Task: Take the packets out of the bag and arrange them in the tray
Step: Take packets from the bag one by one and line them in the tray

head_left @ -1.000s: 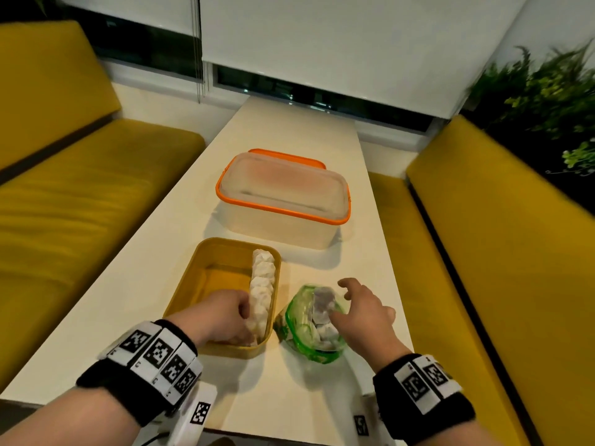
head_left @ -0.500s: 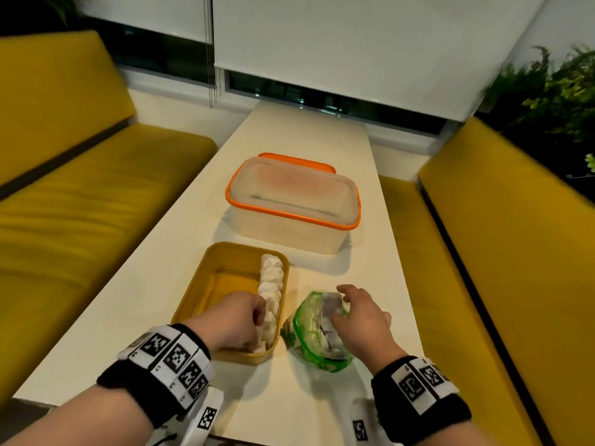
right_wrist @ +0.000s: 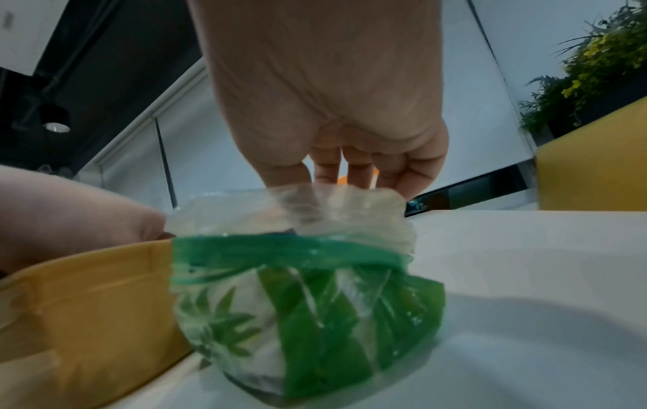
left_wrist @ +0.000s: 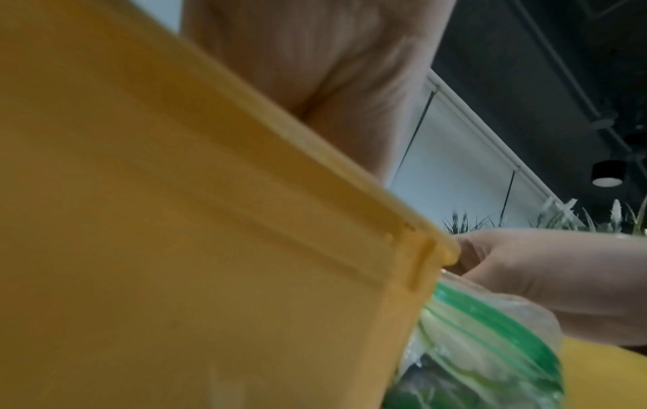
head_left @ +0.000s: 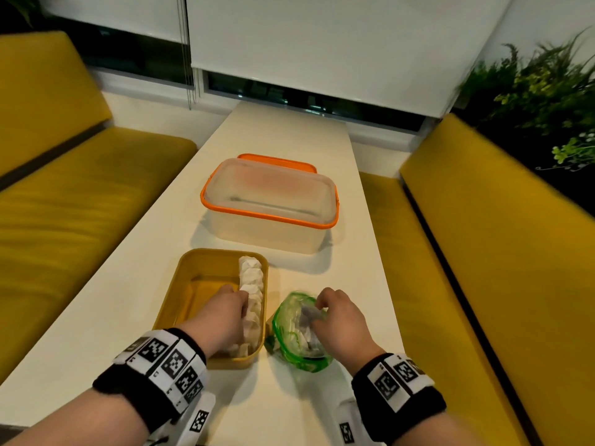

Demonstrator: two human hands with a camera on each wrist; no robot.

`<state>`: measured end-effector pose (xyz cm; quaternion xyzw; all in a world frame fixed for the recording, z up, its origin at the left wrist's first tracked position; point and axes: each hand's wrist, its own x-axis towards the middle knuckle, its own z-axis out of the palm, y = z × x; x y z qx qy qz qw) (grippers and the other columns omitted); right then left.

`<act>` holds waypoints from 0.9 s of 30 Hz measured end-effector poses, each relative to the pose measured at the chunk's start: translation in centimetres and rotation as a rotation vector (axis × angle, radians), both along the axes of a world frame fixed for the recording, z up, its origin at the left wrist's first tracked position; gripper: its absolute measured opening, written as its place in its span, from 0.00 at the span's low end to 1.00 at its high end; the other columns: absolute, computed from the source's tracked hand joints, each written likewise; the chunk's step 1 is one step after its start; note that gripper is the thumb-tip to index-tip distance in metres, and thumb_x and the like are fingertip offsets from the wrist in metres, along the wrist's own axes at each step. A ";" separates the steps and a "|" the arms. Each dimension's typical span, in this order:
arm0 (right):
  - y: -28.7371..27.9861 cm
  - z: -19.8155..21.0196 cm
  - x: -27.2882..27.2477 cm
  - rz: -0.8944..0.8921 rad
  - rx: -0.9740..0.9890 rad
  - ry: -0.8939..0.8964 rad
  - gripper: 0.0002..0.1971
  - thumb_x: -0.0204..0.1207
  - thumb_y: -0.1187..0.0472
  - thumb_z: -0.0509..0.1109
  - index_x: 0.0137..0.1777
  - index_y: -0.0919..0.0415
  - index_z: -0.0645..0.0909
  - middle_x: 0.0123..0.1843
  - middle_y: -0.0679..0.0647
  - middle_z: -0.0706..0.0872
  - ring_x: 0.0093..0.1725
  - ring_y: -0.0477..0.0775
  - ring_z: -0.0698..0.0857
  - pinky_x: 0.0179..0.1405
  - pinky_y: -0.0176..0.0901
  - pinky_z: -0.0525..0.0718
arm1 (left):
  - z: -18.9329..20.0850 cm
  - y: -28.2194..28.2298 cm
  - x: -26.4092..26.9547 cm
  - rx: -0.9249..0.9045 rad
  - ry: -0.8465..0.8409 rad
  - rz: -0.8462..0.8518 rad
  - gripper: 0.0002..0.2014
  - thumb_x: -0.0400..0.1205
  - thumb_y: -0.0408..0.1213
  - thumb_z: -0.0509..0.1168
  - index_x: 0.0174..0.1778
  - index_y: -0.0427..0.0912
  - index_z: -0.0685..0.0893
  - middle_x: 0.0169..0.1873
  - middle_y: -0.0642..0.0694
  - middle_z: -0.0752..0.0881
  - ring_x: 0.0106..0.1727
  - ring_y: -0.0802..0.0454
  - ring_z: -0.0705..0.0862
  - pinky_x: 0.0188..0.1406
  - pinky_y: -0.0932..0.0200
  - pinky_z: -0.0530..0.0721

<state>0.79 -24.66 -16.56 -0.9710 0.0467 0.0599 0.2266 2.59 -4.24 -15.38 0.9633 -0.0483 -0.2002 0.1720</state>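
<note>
A yellow tray point(head_left: 193, 304) point(left_wrist: 210, 249) point(right_wrist: 87, 290) sits near the table's front edge, with a row of white packets point(head_left: 252, 278) along its right wall. My left hand point(head_left: 235, 304) is inside the tray, its fingers curled onto the near part of that row. In the left wrist view only its palm point(left_wrist: 315, 55) shows above the tray wall. Right of the tray stands a clear bag with green print point(head_left: 289, 342) point(right_wrist: 297, 304) point(left_wrist: 490, 346). My right hand point(head_left: 322, 305) point(right_wrist: 343, 180) dips into the bag's mouth with its fingers curled on a greyish packet point(head_left: 306, 313).
A large clear container with an orange rim point(head_left: 270, 217) stands behind the tray on the white table point(head_left: 283, 133) point(right_wrist: 525, 276). Yellow benches point(head_left: 80, 214) run along both sides. Green plants point(head_left: 541, 85) are at the back right.
My right hand has come from the bag's far edge into its mouth and curled its fingers. My left hand has slid a little farther along the packet row.
</note>
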 end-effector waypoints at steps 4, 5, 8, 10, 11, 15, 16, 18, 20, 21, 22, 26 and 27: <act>-0.3 0.3 -0.4 -0.014 0.089 -0.034 0.11 0.71 0.65 0.64 0.38 0.47 0.68 0.35 0.44 0.77 0.45 0.57 0.80 0.49 0.48 0.77 | 0.0 -0.2 -0.1 0.015 0.025 0.009 0.19 0.70 0.37 0.76 0.51 0.50 0.75 0.57 0.48 0.71 0.47 0.51 0.74 0.49 0.62 0.73; -0.4 0.4 -0.5 -0.026 0.123 -0.042 0.11 0.71 0.66 0.64 0.40 0.47 0.69 0.34 0.44 0.77 0.44 0.56 0.80 0.51 0.49 0.78 | 0.2 -0.2 0.0 0.002 0.025 0.029 0.20 0.69 0.38 0.78 0.48 0.51 0.74 0.55 0.49 0.71 0.48 0.51 0.75 0.47 0.62 0.74; -0.7 0.4 -0.6 -0.062 0.209 -0.046 0.13 0.72 0.65 0.64 0.53 0.48 0.75 0.33 0.42 0.77 0.44 0.53 0.80 0.56 0.52 0.79 | 0.7 0.1 0.3 -0.044 0.028 0.060 0.21 0.67 0.41 0.79 0.48 0.50 0.76 0.56 0.50 0.73 0.52 0.51 0.78 0.48 0.62 0.77; -0.8 0.1 -0.4 -0.062 0.228 -0.023 0.15 0.73 0.64 0.64 0.58 0.49 0.78 0.35 0.42 0.77 0.46 0.52 0.81 0.58 0.53 0.79 | 1.0 0.3 0.3 -0.073 0.031 0.078 0.21 0.68 0.41 0.79 0.51 0.51 0.77 0.59 0.49 0.75 0.54 0.50 0.80 0.51 0.60 0.82; -0.8 0.1 -0.4 -0.059 0.226 -0.006 0.14 0.73 0.62 0.64 0.58 0.49 0.78 0.36 0.41 0.78 0.48 0.52 0.81 0.59 0.53 0.79 | 1.1 0.5 0.3 -0.097 0.029 0.096 0.20 0.68 0.40 0.79 0.51 0.51 0.78 0.59 0.49 0.76 0.54 0.51 0.82 0.52 0.58 0.83; -0.7 -0.2 -0.3 -0.091 0.231 0.031 0.07 0.71 0.57 0.67 0.46 0.43 0.78 0.40 0.42 0.84 0.49 0.54 0.85 0.58 0.54 0.80 | 1.4 2.2 0.5 -0.110 0.049 0.155 0.17 0.73 0.37 0.73 0.55 0.53 0.80 0.61 0.50 0.80 0.56 0.52 0.81 0.52 0.60 0.82; -0.6 -0.4 -0.3 -0.098 0.239 0.033 0.07 0.70 0.57 0.68 0.45 0.43 0.78 0.41 0.42 0.86 0.49 0.54 0.85 0.58 0.55 0.81 | 1.2 2.7 0.4 -0.059 0.103 0.139 0.18 0.74 0.37 0.72 0.59 0.53 0.80 0.62 0.50 0.80 0.58 0.51 0.81 0.53 0.60 0.81; -0.5 -0.6 -0.4 -0.101 0.250 0.029 0.05 0.70 0.55 0.69 0.44 0.43 0.79 0.41 0.43 0.87 0.47 0.54 0.85 0.57 0.57 0.81 | 0.7 3.2 0.0 0.003 0.208 0.093 0.21 0.74 0.36 0.71 0.62 0.55 0.80 0.60 0.51 0.83 0.55 0.51 0.83 0.51 0.59 0.84; -0.4 -0.8 -0.4 -0.102 0.255 0.018 0.05 0.71 0.55 0.69 0.43 0.43 0.79 0.39 0.43 0.87 0.46 0.53 0.86 0.56 0.56 0.82 | 0.3 3.1 -0.3 0.002 0.247 0.071 0.21 0.72 0.36 0.72 0.60 0.54 0.81 0.53 0.51 0.85 0.49 0.53 0.85 0.46 0.60 0.86; -0.3 -0.9 -0.4 -0.103 0.256 0.016 0.04 0.71 0.54 0.70 0.43 0.43 0.79 0.39 0.42 0.86 0.46 0.53 0.85 0.56 0.56 0.82 | 0.2 3.2 -0.5 -0.002 0.245 0.064 0.19 0.72 0.37 0.72 0.59 0.54 0.81 0.51 0.51 0.86 0.47 0.54 0.85 0.44 0.60 0.85; -0.3 -1.0 -0.4 -0.106 0.259 0.014 0.04 0.71 0.54 0.70 0.43 0.43 0.78 0.39 0.43 0.86 0.46 0.53 0.85 0.56 0.56 0.82 | 0.2 3.1 -0.6 0.003 0.236 0.054 0.17 0.73 0.38 0.72 0.58 0.53 0.81 0.51 0.50 0.86 0.48 0.53 0.85 0.44 0.60 0.84; -0.2 -1.2 -0.5 -0.116 0.256 0.003 0.05 0.71 0.54 0.70 0.38 0.43 0.77 0.38 0.42 0.86 0.46 0.53 0.85 0.54 0.56 0.82 | 0.1 3.4 -1.0 -0.002 0.193 0.064 0.06 0.74 0.40 0.71 0.43 0.52 0.82 0.40 0.52 0.82 0.42 0.54 0.81 0.32 0.64 0.75; -0.2 -1.3 -0.5 -0.119 0.254 0.001 0.06 0.71 0.54 0.71 0.37 0.43 0.77 0.37 0.42 0.86 0.45 0.53 0.85 0.53 0.55 0.83 | 0.1 3.5 -1.1 -0.022 0.182 0.076 0.06 0.73 0.39 0.72 0.40 0.52 0.81 0.37 0.53 0.81 0.39 0.56 0.80 0.28 0.65 0.73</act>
